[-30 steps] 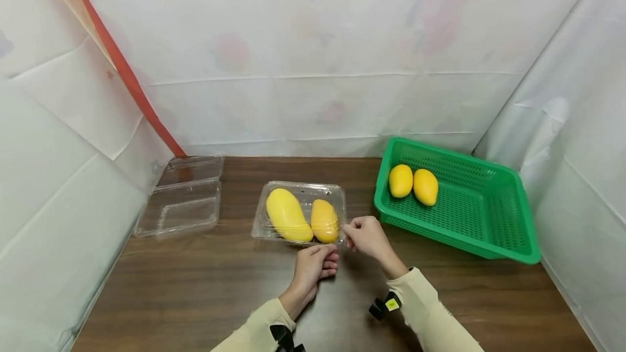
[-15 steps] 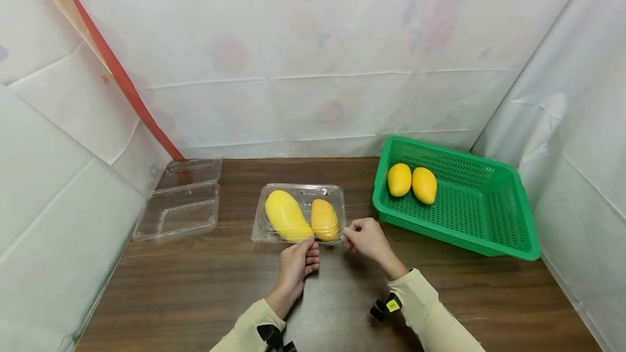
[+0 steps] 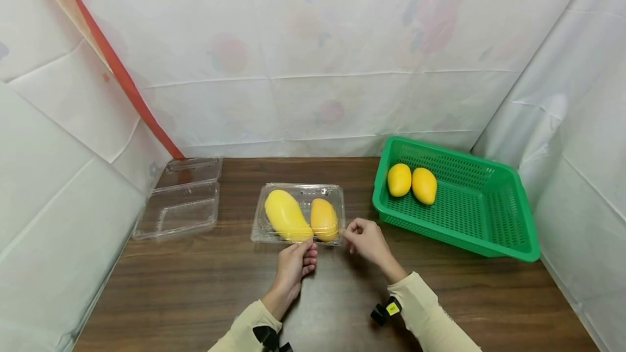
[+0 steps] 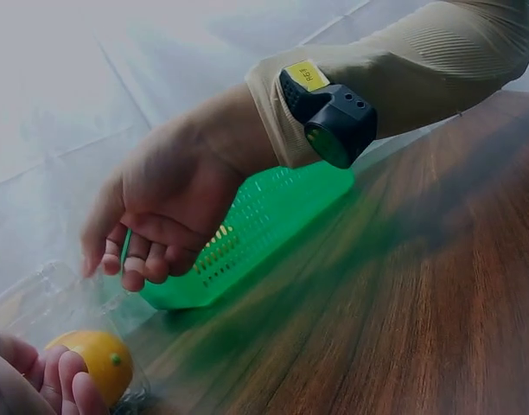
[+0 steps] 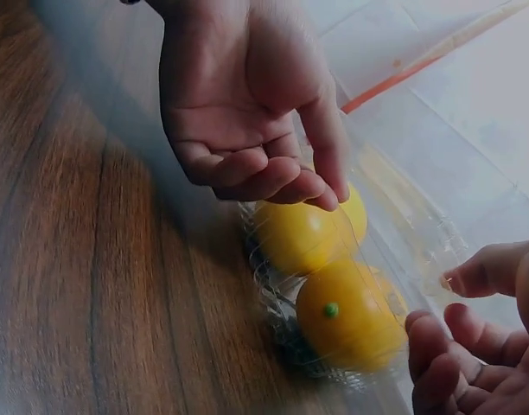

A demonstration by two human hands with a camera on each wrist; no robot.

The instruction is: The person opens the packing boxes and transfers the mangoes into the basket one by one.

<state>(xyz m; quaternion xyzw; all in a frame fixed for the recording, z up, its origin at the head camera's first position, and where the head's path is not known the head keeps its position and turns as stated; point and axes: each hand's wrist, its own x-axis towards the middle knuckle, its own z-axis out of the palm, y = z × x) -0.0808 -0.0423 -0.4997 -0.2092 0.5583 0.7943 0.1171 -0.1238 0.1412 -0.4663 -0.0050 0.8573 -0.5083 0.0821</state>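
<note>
A clear plastic clamshell box sits mid-table with its lid over two fruits. One is a long yellow mango, the other a shorter orange-yellow mango on its right. My left hand pinches the front edge of the box between thumb and index finger, near the middle. At the right front corner, my right hand has its thumb and bent fingers at the edge. The right wrist view shows the left hand over the front rim and the right hand beside the shorter mango.
On the right stands a green plastic basket with two mangoes at its left end. Another clear clamshell box lies unfolded at the back left. White cloth sheets wall the back and sides of the wooden table.
My left hand has slid left along the front edge of the box, from near its right corner to its middle. The right hand stays at the right corner.
</note>
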